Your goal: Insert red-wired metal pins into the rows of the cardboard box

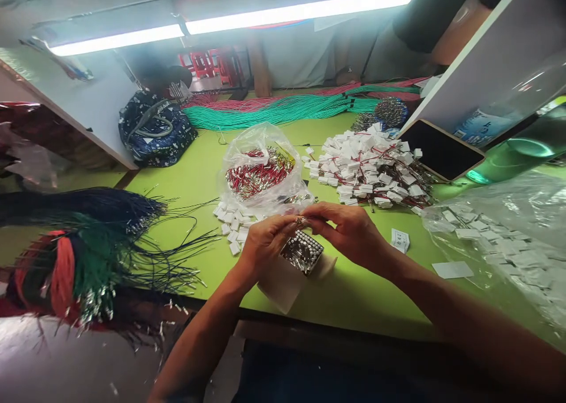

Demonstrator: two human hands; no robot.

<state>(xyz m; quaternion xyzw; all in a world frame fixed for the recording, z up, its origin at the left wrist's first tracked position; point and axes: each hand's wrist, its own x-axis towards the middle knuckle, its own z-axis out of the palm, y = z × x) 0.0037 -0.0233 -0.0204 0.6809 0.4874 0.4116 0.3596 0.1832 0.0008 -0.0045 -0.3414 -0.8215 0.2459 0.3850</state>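
Note:
My left hand point(264, 240) and my right hand point(349, 229) meet above the table, fingertips pinched together around something small and metallic. It is too tiny to name. Just below them stands a small open box point(319, 260) of thin metal-legged parts with white ends, on a sheet of pale paper point(280, 285). Behind my fingers lies a clear plastic bag point(265, 133) with many short red pieces with metal ends point(259, 173). Loose white plastic blocks point(232, 225) are scattered beside my left hand.
A heap of white blocks with red leads point(367, 167) lies beyond my right hand, near a phone point(442, 149). At right is a bag of white pieces point(508, 250). Dark and green wire bundles point(101, 261) overhang the left edge. Teal wires point(274, 113) lie at the back, with another person's arm point(260, 67) behind.

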